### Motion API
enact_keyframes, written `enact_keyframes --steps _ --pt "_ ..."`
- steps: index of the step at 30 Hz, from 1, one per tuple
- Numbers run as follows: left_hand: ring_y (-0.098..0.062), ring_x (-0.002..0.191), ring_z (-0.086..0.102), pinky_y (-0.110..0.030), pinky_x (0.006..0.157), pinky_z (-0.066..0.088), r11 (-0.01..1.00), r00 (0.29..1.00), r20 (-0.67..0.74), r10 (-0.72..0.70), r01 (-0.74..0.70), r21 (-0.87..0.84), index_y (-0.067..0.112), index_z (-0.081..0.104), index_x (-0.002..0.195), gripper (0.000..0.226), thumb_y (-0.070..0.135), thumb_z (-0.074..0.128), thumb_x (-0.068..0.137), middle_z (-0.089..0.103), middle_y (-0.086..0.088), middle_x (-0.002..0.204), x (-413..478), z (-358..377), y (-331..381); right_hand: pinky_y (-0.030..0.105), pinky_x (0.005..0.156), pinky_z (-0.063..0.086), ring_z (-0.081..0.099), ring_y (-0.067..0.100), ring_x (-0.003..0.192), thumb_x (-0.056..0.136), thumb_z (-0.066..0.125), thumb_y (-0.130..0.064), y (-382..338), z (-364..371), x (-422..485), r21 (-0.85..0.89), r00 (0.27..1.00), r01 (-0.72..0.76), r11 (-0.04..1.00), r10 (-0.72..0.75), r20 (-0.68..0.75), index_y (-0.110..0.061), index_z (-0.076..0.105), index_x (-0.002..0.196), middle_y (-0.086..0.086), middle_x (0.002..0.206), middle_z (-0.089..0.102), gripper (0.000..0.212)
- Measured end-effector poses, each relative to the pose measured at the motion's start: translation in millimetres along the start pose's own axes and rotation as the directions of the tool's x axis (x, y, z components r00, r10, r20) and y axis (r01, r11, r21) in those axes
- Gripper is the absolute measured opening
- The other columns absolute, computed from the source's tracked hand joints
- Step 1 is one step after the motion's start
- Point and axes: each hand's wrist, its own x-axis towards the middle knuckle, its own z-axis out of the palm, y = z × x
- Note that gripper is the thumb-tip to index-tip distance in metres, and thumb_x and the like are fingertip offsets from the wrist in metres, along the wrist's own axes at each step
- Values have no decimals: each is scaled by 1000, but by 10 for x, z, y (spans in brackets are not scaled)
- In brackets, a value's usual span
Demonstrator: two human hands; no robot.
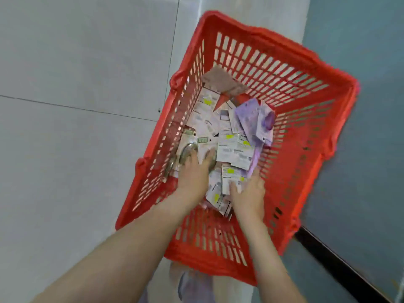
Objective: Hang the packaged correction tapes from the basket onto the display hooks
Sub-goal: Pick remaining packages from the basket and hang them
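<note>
Inside red basket (pixel 276 39), left hand (pixel 193 174) spread on correction tapes (pixel 232 150), right hand (pixel 248 193) pinching some.

Floor at left: big pale grey tiles (pixel 76 62), thin dark grout lines (pixel 76 107). White strip (pixel 251 9) runs down the middle. Right side: matte blue-grey surface (pixel 360 29), with a black band (pixel 334 263) crossing diagonally at lower right. Light is flat and even.
</note>
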Motion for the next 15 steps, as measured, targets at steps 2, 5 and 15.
enact_keyframes --steps 2,5,15 --pt "-42 141 17 -46 111 23 998 999 -15 -44 45 32 36 2 152 69 18 41 98 3 -28 155 216 241 120 37 107 26 31 32 135 84 69 -33 74 239 367 3 997 57 998 -57 -43 -11 13 153 18 149 31 91" --pt "-42 144 8 -52 115 12 993 963 -265 -57 82 85 40 -3 149 70 35 45 98 7 -25 157 377 554 243 38 112 18 15 32 143 85 66 -45 122 444 752 -51 991 118 992 -120 -55 -22 0 154 16 159 7 98" --pt "-42 138 30 -50 112 25 958 950 -306 65 27 287 26 26 150 86 21 71 77 36 -23 148 407 583 108 41 105 29 32 35 126 86 65 -33 129 490 964 -127 979 68 990 -91 -185 -31 15 152 16 147 26 82"
